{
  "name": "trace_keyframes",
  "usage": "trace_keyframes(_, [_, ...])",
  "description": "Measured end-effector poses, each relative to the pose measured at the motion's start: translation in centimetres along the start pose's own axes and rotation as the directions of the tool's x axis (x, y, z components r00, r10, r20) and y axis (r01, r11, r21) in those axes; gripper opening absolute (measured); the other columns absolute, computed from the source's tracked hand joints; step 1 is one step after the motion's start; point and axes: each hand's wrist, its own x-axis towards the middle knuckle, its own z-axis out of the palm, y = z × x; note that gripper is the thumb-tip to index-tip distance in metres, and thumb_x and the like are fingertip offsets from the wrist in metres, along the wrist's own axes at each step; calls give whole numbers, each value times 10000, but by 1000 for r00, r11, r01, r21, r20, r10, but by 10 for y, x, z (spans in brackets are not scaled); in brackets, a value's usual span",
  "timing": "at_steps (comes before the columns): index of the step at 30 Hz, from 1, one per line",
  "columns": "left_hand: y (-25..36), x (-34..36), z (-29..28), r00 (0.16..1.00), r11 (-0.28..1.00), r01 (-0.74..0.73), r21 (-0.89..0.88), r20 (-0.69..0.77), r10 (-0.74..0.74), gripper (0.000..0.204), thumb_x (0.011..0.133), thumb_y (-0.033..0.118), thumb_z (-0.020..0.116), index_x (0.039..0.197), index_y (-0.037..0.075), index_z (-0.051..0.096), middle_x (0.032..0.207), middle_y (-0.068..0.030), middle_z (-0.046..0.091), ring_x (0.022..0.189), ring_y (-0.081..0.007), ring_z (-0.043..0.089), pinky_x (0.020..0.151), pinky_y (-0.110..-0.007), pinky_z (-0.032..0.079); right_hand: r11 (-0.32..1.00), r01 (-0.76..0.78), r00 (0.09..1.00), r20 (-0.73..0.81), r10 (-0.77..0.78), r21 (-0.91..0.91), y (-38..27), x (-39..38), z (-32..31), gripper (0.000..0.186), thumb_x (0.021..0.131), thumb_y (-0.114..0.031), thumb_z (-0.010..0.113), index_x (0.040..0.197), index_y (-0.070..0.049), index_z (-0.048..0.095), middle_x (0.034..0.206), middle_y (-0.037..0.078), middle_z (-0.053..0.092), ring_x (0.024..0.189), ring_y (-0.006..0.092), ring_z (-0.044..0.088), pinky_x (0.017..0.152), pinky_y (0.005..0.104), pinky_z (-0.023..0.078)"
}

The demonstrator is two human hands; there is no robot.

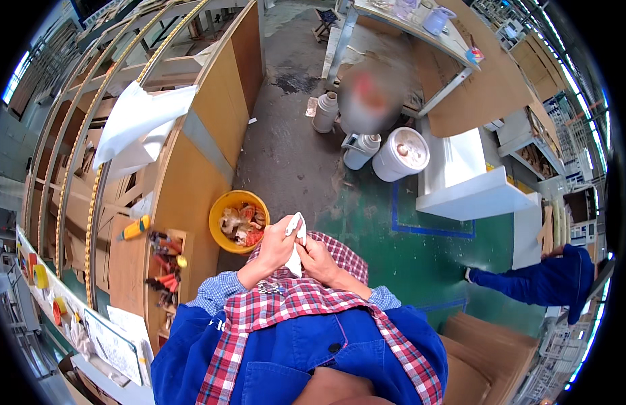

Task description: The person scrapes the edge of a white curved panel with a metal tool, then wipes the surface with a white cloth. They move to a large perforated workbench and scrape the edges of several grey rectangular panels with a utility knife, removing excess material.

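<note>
Left hand (275, 244) and right hand (318, 261) meet at 12 o'clock from the chest, wrists angled inward, both closed on a white cloth (295, 264) whose middle they hide. At their 10 o'clock, a yellow bucket's (214, 227) jumbled contents are hard to identify; farther off, at 1 o'clock, blur obscures a container (359, 122).

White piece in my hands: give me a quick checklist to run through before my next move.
1. White piece held by both hands: ok, left hand and right hand both grip it.
2. White piece spread flat: not ok, it is bunched up.
3. White piece undamaged: cannot tell, fingers hide part of it.
4. Yellow bin open at the top: ok, scraps show inside.
5. Co-worker away from the hands: ok, off to the right.
</note>
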Motion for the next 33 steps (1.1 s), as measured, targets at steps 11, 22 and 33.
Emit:
trace_keyframes(11, [12,322,-31,982,714,177,-677,68,-179,370,968,340,441,1086,4,540,786,-126,648,659,-176,625,572,-283,501,886,-167,986,69,152,433,-35,280,-121,193,927,-115,524,1086,-9,557,884,-2,593,735,35,540,609,183,439])
trace_keyframes(22, [0,540,-99,989,359,102,-928,54,-140,478,934,336,315,1323,61,349,1222,-277,520,1113,-354,540,982,-477,405,728,-109,959,-122,257,677,1,509,-194,257,892,-100,486,1127,-13,544,900,38,619,740,98,573,615,228,448])
trace_keyframes(33, [-43,760,-107,992,873,51,-485,129,14,591,971,368,382,1426,10,264,1471,-148,182,1388,-252,126,1125,-341,109,916,-115,992,100,82,385,46,797,-241,214,830,12,592,1039,-10,550,888,6,594,765,50,538,651,196,441])
